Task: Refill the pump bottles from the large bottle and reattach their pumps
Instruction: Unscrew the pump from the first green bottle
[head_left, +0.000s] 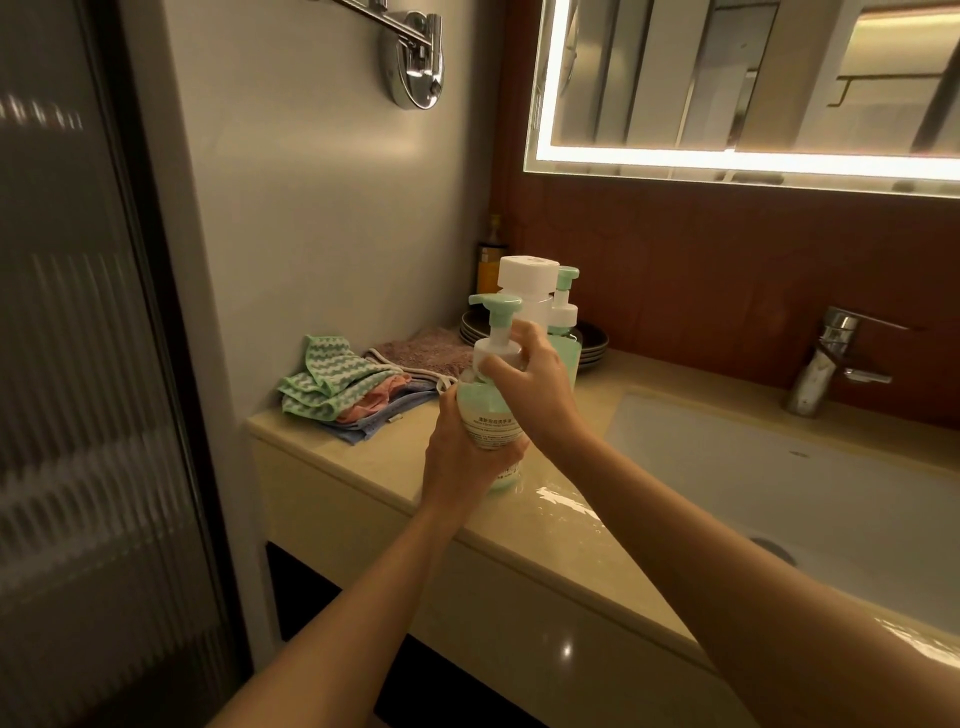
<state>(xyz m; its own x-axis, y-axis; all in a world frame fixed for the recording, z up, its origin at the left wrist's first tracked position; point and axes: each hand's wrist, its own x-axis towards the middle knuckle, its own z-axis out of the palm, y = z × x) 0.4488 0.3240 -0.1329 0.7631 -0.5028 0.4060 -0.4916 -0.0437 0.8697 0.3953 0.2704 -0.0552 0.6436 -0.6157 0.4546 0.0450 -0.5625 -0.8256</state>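
My left hand (462, 457) grips the body of a pump bottle (491, 421) filled with green liquid, held just above the counter. My right hand (537, 387) curls round the white collar of its green-topped pump (493, 317). Behind them stands the large bottle (524, 288) with a wide white cap. A second pump bottle (565, 306) with a green pump head stands just right of it, partly hidden by my right hand.
Folded cloths (343, 389) lie on the beige counter (363, 457) to the left. A stack of dark plates (592, 345) sits under the back bottles. The white sink (779, 493) and chrome tap (826, 358) are to the right. A glass door stands at left.
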